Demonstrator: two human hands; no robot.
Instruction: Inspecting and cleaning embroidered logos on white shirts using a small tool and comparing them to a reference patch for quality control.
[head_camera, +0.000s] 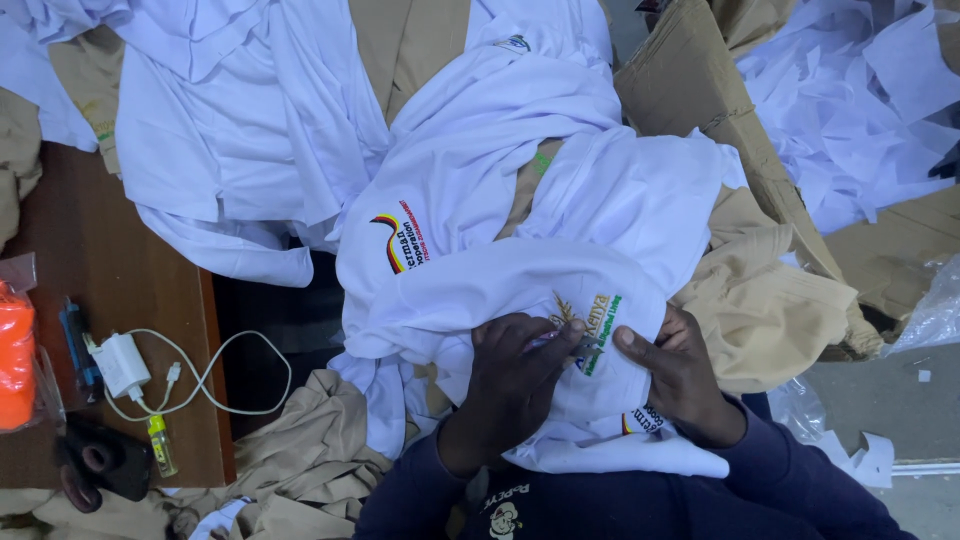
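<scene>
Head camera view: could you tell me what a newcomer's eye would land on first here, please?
First, the heap of white shirts filling the middle, with the left hand and right hand pressed on the embroidered emblem of the nearest one. Next, the bright orange spool at the left edge of the wooden table, beside a white charger. Tan garments lie at right.

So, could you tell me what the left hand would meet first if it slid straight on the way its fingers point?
Probably the embroidered logo on the white shirt: the left hand lies on that shirt, fingers pointing up-right at it, with the right hand just beyond. Depth is unclear.
</scene>
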